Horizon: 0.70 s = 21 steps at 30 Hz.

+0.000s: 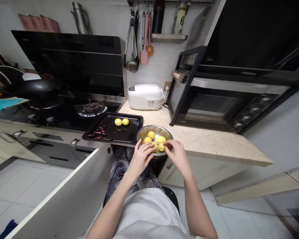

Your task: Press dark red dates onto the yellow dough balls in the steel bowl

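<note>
A round metal bowl (169, 133) at the counter's front edge holds several yellow lemons (160, 139). My left hand (140, 157) lies over the bowl's near left rim, its fingers reaching inside beside a lemon and its thumb low outside; the exact contact is partly hidden. With bent fingers, my right hand (177, 156) grips a lemon (161, 147) at the bowl's near right side. Left of the bowl, a black baking tray (126, 135) carries two more lemons (121, 121) and several dark red, elongated fruits (97, 133) that look like dates.
A white appliance (146, 96) with a cord stands behind the bowl. To the right is a toaster oven (209, 104) on a rack. The gas stove (92, 107) with a black wok (35, 88) lies left. An open cabinet door (64, 192) juts out beside my legs.
</note>
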Tool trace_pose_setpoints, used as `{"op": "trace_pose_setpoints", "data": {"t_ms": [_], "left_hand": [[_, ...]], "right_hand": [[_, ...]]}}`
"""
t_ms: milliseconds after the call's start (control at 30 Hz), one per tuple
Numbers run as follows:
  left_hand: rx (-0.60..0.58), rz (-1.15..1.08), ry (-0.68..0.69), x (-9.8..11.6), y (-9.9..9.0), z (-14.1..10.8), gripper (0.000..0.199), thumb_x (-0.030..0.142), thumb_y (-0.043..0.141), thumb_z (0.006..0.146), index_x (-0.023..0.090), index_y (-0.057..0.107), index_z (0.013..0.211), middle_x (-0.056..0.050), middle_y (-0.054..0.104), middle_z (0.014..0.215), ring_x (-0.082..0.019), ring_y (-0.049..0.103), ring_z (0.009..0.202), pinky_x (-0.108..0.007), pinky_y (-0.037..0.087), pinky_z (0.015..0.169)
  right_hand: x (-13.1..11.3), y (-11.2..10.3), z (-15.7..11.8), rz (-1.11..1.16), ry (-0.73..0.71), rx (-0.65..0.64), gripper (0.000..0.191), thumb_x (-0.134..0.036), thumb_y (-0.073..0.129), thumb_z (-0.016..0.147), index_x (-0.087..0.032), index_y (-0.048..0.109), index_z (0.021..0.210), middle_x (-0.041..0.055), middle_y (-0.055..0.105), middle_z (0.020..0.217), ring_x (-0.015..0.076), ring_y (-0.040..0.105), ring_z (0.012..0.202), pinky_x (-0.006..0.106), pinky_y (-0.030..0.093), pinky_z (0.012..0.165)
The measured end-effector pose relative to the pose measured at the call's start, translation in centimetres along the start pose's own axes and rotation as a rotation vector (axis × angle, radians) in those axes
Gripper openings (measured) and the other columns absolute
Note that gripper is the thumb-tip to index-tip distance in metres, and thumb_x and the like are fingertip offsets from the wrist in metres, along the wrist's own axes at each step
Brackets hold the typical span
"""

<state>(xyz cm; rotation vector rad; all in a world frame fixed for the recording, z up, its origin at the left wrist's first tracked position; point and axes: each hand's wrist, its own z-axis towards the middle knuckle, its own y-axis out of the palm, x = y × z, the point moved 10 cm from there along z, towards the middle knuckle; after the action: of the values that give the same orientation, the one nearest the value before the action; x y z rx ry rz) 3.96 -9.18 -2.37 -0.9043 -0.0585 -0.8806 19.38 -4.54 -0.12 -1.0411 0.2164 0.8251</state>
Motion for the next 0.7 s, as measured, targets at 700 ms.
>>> {"op": "trace_pose_setpoints", "data": {"t_ms": [700], "left_hand": [[0.031,-0.017,-0.022,-0.3,-0.2,-0.1,0.029,0.016,0.053,0.102,0.026,0.068,0.124,-0.007,0.072,0.133,-0.025,0.057,0.14,-0.062,0.027,0.128]], "right_hand": [[-1.5,-0.1,-4.2,0.097,-0.066,0.128,0.026,-0.032,0.052,0.103,-0.026,0.075,0.114,0.0077,0.075,0.123,0.0249,0.068,0.119,0.057,0.041,0.12]]}}
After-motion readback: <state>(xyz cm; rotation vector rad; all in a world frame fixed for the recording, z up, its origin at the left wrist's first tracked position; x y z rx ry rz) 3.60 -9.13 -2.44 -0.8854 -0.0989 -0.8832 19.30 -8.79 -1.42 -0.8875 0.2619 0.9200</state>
